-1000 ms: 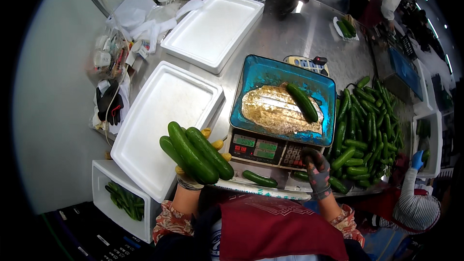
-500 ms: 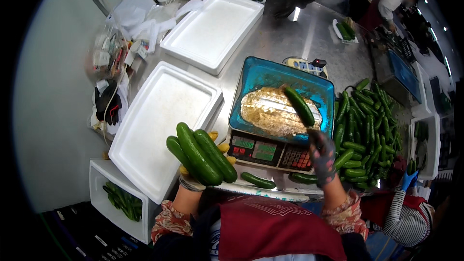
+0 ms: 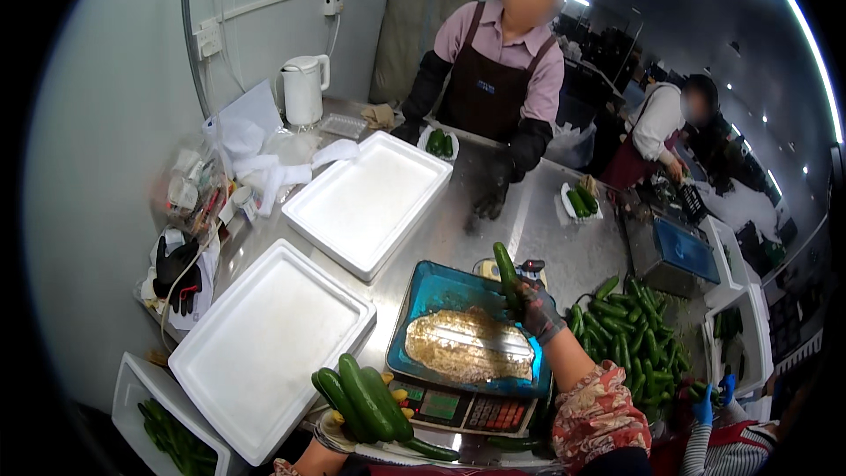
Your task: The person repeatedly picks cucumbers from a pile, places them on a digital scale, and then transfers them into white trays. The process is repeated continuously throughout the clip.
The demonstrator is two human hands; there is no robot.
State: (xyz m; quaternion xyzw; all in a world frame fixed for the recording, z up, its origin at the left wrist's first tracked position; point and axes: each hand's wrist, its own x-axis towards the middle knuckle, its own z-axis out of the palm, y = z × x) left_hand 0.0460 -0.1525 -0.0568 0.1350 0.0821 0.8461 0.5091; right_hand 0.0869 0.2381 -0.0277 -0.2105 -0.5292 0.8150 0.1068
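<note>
In the head view, the left hand [image 3: 337, 434], in a pale glove with yellow fingertips, is wrapped around three long, glossy green cucumbers [image 3: 364, 398] lying side by side. The right hand [image 3: 538, 310], in a dark grey glove with reddish marks, is closed around a single slim green cucumber [image 3: 506, 271], which points up and away from the fingers. Below and to the left of the right hand is a rectangular blue scale pan [image 3: 441, 286] with a worn, silvery-brown middle; its dark keypad panel [image 3: 476, 412] lies just right of the left hand. A loose green cucumber [image 3: 430, 449] rests just below and to the right of the left hand. A large heap of green cucumbers [image 3: 634, 335] covers the metal table [image 3: 546, 229] just right of the right hand. Beyond the left hand, to its left, lies a shallow white rectangular tray [image 3: 273, 344]; a second white tray [image 3: 370, 198] lies farther beyond.
</note>
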